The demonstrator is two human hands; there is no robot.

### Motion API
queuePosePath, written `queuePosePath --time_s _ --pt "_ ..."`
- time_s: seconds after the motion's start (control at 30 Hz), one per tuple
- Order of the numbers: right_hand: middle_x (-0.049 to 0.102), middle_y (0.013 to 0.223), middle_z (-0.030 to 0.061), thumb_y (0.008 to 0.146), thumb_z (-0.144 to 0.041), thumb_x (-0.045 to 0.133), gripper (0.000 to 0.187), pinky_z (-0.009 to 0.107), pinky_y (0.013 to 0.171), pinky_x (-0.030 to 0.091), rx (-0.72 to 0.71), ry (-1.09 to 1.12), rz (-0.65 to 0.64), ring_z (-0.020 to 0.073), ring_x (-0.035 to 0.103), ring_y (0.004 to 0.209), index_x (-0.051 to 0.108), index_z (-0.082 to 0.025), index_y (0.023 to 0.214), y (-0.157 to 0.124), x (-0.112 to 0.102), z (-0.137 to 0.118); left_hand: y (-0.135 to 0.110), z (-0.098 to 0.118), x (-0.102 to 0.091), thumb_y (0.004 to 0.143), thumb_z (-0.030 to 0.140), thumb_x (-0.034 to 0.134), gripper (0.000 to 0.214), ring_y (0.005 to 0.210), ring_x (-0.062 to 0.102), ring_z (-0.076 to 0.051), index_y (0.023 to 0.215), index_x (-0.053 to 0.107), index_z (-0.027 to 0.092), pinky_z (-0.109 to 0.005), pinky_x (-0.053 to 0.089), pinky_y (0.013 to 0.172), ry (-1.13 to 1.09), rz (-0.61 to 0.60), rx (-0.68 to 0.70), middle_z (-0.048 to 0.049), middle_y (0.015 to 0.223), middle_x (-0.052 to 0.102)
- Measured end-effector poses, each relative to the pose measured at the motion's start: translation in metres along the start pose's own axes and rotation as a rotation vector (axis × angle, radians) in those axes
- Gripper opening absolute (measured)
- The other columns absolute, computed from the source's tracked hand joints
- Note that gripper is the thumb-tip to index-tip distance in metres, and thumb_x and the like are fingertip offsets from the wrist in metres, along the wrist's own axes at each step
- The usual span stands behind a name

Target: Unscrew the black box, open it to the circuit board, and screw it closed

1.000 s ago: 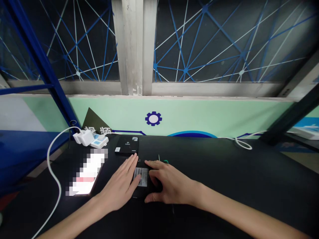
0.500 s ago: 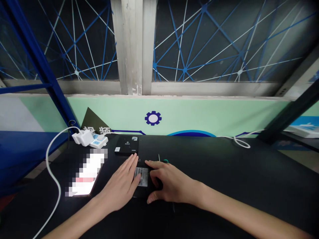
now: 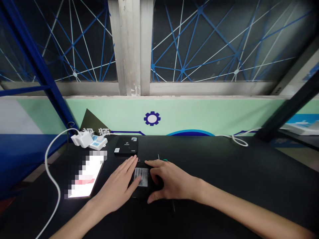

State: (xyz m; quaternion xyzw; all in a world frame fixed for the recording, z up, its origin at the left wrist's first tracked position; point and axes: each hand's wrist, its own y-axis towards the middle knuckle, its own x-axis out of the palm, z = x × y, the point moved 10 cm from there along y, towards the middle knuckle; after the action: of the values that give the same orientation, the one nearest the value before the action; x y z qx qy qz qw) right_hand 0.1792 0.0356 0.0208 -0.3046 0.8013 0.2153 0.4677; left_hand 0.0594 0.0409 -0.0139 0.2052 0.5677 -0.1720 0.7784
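Note:
A flat black electronic box [image 3: 141, 194] with a white printed label [image 3: 141, 177] lies on the black table between my hands. My left hand [image 3: 122, 181] rests flat along its left side, fingers stretched out and together, the thumb reaching onto the label. On the other side my right hand [image 3: 171, 179] spans the box's right edge, index finger at the far end and thumb at the near end, the other fingers curled in. Just beyond the right hand a thin metal shaft [image 3: 158, 156] and a small green piece [image 3: 165, 160] show; the rest of them is hidden.
A second black box [image 3: 126, 146] lies behind my left hand. To the left are a lit phone [image 3: 87, 176], a white power strip [image 3: 98, 142] with a plug [image 3: 83, 138], and a white cable [image 3: 53, 169]. Another white cable [image 3: 239, 142] lies at the back right.
The view has shifted slightly. Both hands stay on the box in nearly the same pose.

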Motion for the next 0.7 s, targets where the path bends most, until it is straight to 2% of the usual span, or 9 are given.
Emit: queuePosePath --time_s 0.13,0.2,0.27,0.4,0.57,0.7 --pt "0.072 0.117 0.0123 0.08 -0.048 0.077 0.032 0.04 0.094 0.052 -0.115 0.05 0.137 0.0293 0.064 0.116 0.061 -0.02 0.077 -0.002 -0.019 -0.002 -0.004 -0.002 -0.004 0.103 0.055 0.034 0.066 0.15 0.029 -0.025 0.158 0.027 0.019 -0.044 0.034 0.121 0.013 0.017 0.025 -0.0067 0.163 0.028" --pt "0.072 0.111 0.0103 0.087 -0.035 0.07 0.017 0.038 0.088 0.053 -0.119 0.035 0.252 0.0254 0.066 0.105 0.062 -0.021 0.086 -0.004 -0.033 0.004 -0.005 -0.002 -0.006 0.102 0.057 0.035 0.068 0.15 0.029 -0.026 0.159 0.026 0.02 -0.045 0.034 0.121 0.026 0.015 0.03 -0.0063 0.164 0.028" --pt "0.071 0.11 0.0091 0.086 -0.025 0.066 0.008 0.039 0.087 0.052 -0.115 -0.007 0.323 0.0243 0.064 0.101 0.062 -0.021 0.093 -0.008 -0.042 0.011 -0.006 -0.002 -0.006 0.101 0.059 0.037 0.071 0.15 0.029 -0.027 0.159 0.024 0.021 -0.046 0.034 0.12 0.038 -0.007 0.041 -0.0068 0.164 0.027" --pt "0.07 0.109 0.0084 0.081 -0.023 0.068 0.023 0.043 0.091 0.047 -0.127 -0.079 0.307 0.0252 0.061 0.098 0.062 -0.021 0.103 -0.015 -0.04 0.016 -0.007 0.0 -0.008 0.095 0.067 0.042 0.083 0.149 0.029 -0.029 0.16 0.021 0.019 -0.048 0.035 0.119 0.043 -0.041 0.048 -0.0101 0.164 0.026" --pt "0.063 0.126 0.0124 0.079 -0.044 0.074 0.048 0.047 0.098 0.041 -0.15 -0.097 0.241 0.0293 0.057 0.109 0.061 -0.019 0.118 -0.024 -0.032 0.016 -0.01 -0.004 -0.01 0.093 0.071 0.043 0.086 0.148 0.032 -0.03 0.16 0.021 0.021 -0.047 0.037 0.117 0.011 -0.054 0.005 -0.0096 0.164 0.026" --pt "0.062 0.125 0.0135 0.069 -0.058 0.08 0.069 0.046 0.098 0.039 -0.178 -0.077 0.163 0.0308 0.057 0.107 0.061 -0.018 0.122 -0.024 -0.025 0.016 -0.015 -0.008 -0.011 0.093 0.07 0.044 0.084 0.148 0.033 -0.031 0.16 0.022 0.025 -0.048 0.038 0.117 0.001 -0.029 -0.016 -0.0082 0.163 0.028"
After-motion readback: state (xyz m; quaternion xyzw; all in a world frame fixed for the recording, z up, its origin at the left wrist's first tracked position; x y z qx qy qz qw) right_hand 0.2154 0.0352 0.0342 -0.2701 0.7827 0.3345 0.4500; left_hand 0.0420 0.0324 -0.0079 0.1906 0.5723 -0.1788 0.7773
